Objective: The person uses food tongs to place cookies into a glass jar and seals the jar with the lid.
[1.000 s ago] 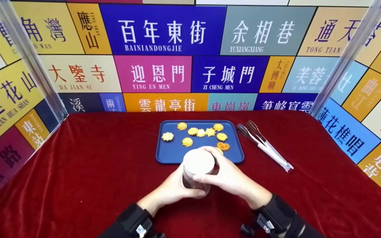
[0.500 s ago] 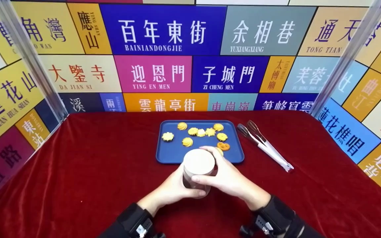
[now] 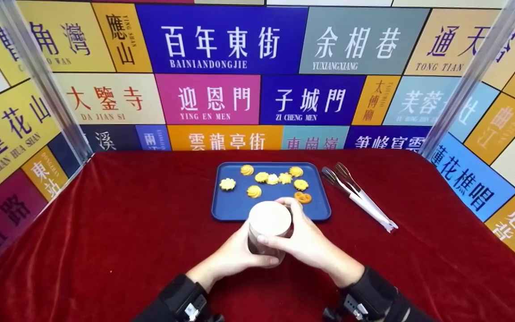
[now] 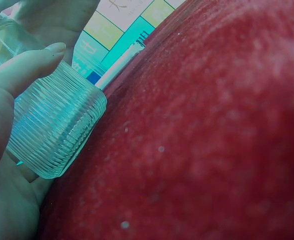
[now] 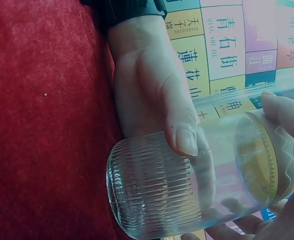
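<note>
The left hand (image 3: 228, 257) is curled round the body of a clear jar (image 3: 259, 248), its thumb lying across the near side of the glass. The right hand (image 3: 306, 241) is closed round the top of the same jar, thumb at the near edge of the white lid (image 3: 270, 218) and fingers round the far side. Neither is spread wide; each is open only about as far as the jar is thick. The jar is over the near middle of the red-covered desk (image 3: 119, 223), lid on and facing up; its lower part is ribbed. I cannot tell whether its base touches the desk.

Just beyond the jar is a blue tray (image 3: 233, 209) with yellow cookies (image 3: 254, 191) scattered on it, three close together in a row, and a brown pretzel (image 3: 302, 197) towards the right side. From the head view, the jar and right hand hide part of the tray's near edge. Tongs (image 3: 365, 199) lie slantwise just right of the tray, their white handles pointing towards the near right. A wall (image 3: 221, 40) of coloured signs rises behind the desk.
</note>
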`<state>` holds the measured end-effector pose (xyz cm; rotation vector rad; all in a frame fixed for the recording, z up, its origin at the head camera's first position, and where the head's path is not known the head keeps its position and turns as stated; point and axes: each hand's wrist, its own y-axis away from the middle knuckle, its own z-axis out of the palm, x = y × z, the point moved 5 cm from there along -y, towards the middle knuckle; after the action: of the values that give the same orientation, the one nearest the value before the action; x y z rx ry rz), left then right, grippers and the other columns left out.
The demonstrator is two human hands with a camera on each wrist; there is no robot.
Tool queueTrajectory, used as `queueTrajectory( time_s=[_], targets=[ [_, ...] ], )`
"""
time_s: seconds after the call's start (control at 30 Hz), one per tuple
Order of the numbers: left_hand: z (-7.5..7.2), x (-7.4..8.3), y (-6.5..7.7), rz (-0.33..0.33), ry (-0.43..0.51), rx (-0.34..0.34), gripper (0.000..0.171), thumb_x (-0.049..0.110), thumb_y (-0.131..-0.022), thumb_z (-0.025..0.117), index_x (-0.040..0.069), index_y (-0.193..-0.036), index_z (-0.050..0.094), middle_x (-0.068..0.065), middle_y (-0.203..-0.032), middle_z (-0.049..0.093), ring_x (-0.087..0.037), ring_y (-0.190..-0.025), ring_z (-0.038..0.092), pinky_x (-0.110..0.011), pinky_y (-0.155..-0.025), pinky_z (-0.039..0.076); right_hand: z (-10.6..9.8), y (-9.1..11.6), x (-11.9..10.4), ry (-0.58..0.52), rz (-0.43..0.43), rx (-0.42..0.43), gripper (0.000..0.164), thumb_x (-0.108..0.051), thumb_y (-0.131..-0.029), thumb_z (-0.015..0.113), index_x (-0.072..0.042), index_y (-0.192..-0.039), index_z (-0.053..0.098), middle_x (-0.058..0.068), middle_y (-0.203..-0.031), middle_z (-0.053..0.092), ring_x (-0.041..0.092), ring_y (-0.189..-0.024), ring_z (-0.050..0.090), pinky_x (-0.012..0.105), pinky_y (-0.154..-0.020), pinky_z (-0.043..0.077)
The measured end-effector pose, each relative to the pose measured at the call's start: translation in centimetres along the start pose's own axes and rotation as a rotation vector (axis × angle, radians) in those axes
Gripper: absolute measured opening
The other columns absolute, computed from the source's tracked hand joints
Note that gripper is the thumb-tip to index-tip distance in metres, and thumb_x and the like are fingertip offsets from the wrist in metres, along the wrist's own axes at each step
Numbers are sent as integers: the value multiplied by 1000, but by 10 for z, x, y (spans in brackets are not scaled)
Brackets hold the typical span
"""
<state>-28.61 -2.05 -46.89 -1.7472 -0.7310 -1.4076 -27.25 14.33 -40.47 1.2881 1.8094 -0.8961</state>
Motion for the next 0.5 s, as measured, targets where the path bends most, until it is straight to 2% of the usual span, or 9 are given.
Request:
queueTrajectory(
  time_s=[0.37,0.5],
  targets=[
    [0,0,0,10,3,-3,103,14,-80,93,17,-162,32,-2,-148,57,-20,-134,54,-34,-114,44,-1,0,-1,-4,-16,-27,84,-41,-81,94,-17,-145,45,6,-139,59,23,-127,56,50,-109,43],
    [1,0,0,15,-1,-5,102,12,-79,93,16,-162,33,-1,-147,57,-19,-132,56,-33,-113,46,-3,-1,-3,-26,-35,-64,83,-39,-84,92,-15,-148,45,7,-141,58,24,-129,56,50,-111,42]
  ],
)
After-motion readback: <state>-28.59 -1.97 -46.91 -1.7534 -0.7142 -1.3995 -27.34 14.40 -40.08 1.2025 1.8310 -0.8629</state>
